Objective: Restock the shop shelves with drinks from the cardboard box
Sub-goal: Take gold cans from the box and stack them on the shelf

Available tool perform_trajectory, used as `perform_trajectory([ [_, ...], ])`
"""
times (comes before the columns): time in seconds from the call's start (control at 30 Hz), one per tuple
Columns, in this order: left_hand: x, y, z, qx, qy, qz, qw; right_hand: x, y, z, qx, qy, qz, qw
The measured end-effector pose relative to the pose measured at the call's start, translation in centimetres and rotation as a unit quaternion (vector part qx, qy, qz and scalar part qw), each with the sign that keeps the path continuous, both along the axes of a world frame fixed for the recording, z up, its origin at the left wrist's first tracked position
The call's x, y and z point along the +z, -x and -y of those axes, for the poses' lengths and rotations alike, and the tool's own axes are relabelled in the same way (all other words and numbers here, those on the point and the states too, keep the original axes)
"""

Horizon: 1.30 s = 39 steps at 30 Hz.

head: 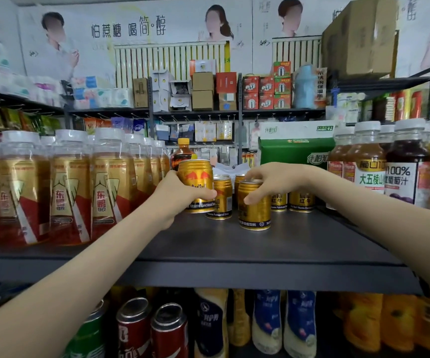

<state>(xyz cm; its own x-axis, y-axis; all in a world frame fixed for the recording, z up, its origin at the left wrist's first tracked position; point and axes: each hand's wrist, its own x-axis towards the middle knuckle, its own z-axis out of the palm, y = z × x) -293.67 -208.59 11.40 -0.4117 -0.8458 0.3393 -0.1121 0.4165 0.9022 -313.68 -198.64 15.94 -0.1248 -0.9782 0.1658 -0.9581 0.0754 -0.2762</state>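
Two gold energy-drink cans are in my hands over the dark shelf (234, 244). My left hand (180, 197) grips one gold can (196, 177) from the side, held slightly above the shelf at the left of the group. My right hand (270, 182) holds another gold can (254, 210) by its top and side; that can stands on the shelf. Several more gold cans (221, 197) stand just behind, between and to the right of the two. The cardboard box is not in view.
Rows of gold-and-red labelled bottles (66, 187) fill the shelf's left side. Juice bottles (405, 166) stand on its right, a green carton (296, 151) behind the cans. Cans and bottles (170, 329) sit on the shelf below. Boxes crowd the far shelves (203, 91).
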Motion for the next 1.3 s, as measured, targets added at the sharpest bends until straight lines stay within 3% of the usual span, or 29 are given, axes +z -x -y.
perform_trajectory([
  [0.2, -0.1, -0.5, 1.1, 0.009, -0.005, 0.025, 1.0, 0.5, 1.3, 2.0, 0.021, -0.057, 0.051, 0.997],
  [0.33, -0.5, -0.8, 1.8, 0.005, -0.01, 0.014, 1.0, 0.3, 1.8, 2.9, 0.008, -0.07, 0.009, 0.997],
  [0.63, -1.1, -0.3, 1.4, 0.001, -0.023, 0.039, 0.999, -0.6, 1.7, 2.8, 0.008, 0.008, -0.083, 0.996],
  [0.73, -1.1, 0.6, 0.7, -0.027, 0.01, 0.039, 0.999, -0.5, 0.2, 1.7, 0.07, 0.113, 0.027, 0.991],
  [0.8, -1.0, 1.6, -0.2, -0.047, 0.038, 0.037, 0.997, -0.7, -1.5, 0.9, 0.113, 0.13, 0.122, 0.977],
  [0.93, -0.8, 4.1, -2.4, -0.086, 0.089, 0.048, 0.991, -2.0, -2.5, 0.0, 0.107, 0.155, 0.114, 0.976],
  [1.0, -0.6, 5.0, -2.9, -0.115, 0.107, 0.066, 0.985, -2.3, -1.2, -0.7, 0.092, 0.18, 0.153, 0.967],
  [1.07, -0.1, 5.4, -3.2, -0.124, 0.148, 0.113, 0.975, -2.3, 0.5, -1.6, 0.08, 0.189, 0.222, 0.953],
  [1.13, 0.6, 5.7, -2.6, -0.074, 0.233, 0.195, 0.95, -2.5, 2.0, -2.3, 0.049, 0.199, 0.232, 0.951],
  [1.3, 0.5, 6.3, 0.4, 0.065, 0.37, 0.397, 0.838, -4.0, 4.7, -2.5, -0.044, 0.216, 0.211, 0.952],
])
